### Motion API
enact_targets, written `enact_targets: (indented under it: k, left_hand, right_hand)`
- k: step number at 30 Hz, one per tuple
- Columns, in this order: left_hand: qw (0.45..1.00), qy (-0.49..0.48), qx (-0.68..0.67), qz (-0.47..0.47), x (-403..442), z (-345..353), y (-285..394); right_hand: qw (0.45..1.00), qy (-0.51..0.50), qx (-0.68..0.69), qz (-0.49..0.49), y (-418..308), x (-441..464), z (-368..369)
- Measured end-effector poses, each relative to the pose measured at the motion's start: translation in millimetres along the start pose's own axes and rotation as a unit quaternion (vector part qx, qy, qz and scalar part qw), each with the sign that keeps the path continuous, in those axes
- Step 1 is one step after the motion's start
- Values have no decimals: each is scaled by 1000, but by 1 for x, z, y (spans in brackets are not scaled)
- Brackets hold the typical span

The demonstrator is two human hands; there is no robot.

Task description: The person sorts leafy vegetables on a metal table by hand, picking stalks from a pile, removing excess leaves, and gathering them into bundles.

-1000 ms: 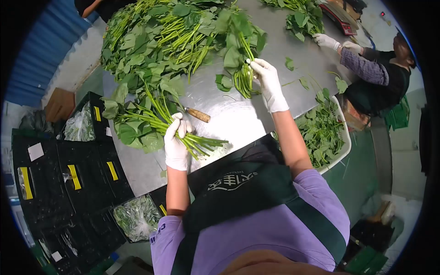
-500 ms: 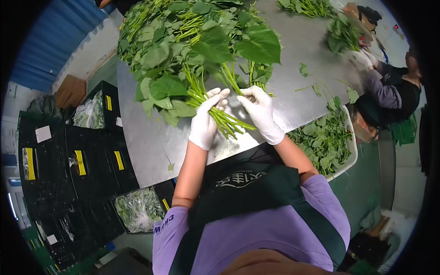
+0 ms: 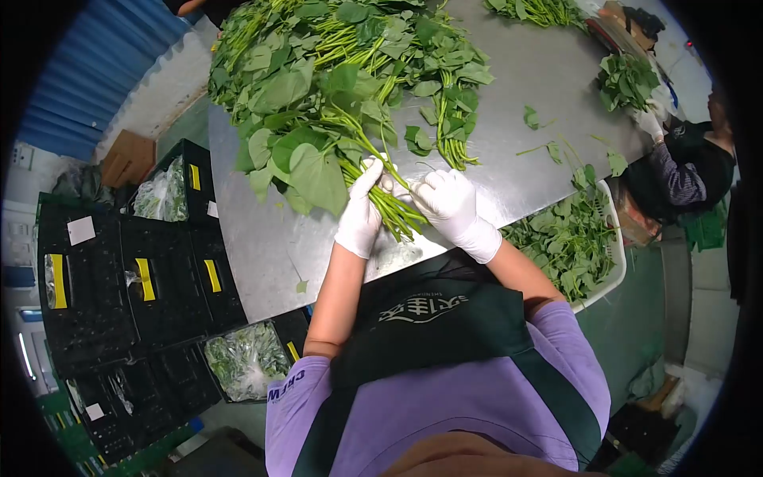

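Note:
White gloves cover both of my hands. My left hand (image 3: 364, 208) is wrapped round a bunch of leafy green stems (image 3: 316, 171); the leaves spread to the left and the cut ends point to the lower right. Just right of it, my right hand (image 3: 451, 208) has its fingers closed on a stem at the bunch's right side. Behind both hands, a large heap of leafy greens (image 3: 318, 56) covers the back of the metal table (image 3: 532, 87). The knife seen earlier is out of sight.
A white basket of greens (image 3: 612, 238) stands at the table's right edge. At the far right a co-worker (image 3: 683, 159) in white gloves holds a bunch (image 3: 628, 82). Black crates (image 3: 87, 294) with yellow labels stand on the left. Loose leaves (image 3: 554, 151) lie on the table.
My right hand has come from the heap's right side to the bunch in my left hand, with a stem. My left hand has moved right and up. The co-worker has lifted a bunch.

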State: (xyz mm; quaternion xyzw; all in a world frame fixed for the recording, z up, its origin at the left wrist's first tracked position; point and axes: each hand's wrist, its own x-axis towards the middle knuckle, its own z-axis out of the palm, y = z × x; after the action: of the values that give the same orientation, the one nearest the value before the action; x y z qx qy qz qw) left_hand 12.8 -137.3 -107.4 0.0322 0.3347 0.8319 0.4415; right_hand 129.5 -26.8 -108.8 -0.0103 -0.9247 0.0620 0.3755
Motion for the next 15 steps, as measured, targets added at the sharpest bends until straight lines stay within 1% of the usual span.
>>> enact_targets:
  k: [2,3,5,6,7,8,10,11,14,15]
  left_hand:
    - [1000,-18,-1,12,12,-22,-7]
    - [1000,-14,-13,-6,12,-22,-5]
    - [998,-50,-30,-4,6,-20,-3]
    - [997,-69,-37,-3,4,-18,-2]
    - [999,-38,-22,-8,5,-19,-2]
    - [999,-29,-12,-8,7,-23,-3]
    - [1000,-12,9,-9,6,-18,0]
    - [1000,-18,-19,3,-1,-15,0]
    - [999,-20,26,36,2,-16,-5]
    - [995,-26,71,64,3,-11,-9]
  right_hand:
    - [1000,-4,14,11,-4,-1,1]
    - [1000,-1,24,14,-5,0,-1]
    - [998,23,52,15,-3,0,1]
    - [996,16,77,33,-3,0,0]
    - [993,10,102,52,-3,0,0]
    - [989,3,127,70,-4,0,-2]
    - [951,-73,241,179,-7,2,-9]
    - [920,-110,295,232,-8,2,-12]
    - [856,-59,434,274,-1,12,-5]
    - [872,-42,403,276,-6,18,-3]
